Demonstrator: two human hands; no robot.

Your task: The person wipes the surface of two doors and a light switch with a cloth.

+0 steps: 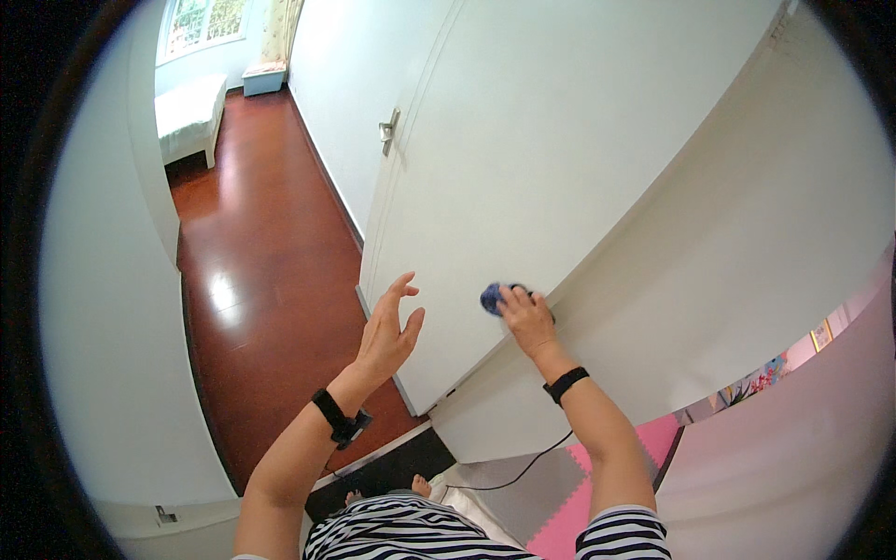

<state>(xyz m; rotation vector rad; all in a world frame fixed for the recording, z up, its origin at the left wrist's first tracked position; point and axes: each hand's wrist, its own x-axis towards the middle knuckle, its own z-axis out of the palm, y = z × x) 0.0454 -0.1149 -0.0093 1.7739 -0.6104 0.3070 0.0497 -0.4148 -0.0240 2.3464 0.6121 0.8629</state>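
Note:
A white door (523, 168) with a metal lever handle (387, 131) stands ajar before me. Against its lower part, close to the door's right-hand edge, my right hand (530, 322) is closed on a bunched dark blue cloth (493, 299). The cloth is slightly blurred, and part of it is hidden under my fingers. My left hand (387, 331) is raised in front of the door's left edge. Its fingers are apart and it holds nothing. Each wrist wears a black band.
Left of the door, a glossy red-brown floor (271, 261) runs to a white bed (191, 112) and a blue bin (264, 79). A dark threshold (392, 471) lies by my bare feet. A black cable (523, 473) crosses grey and pink mats (569, 513) at the lower right.

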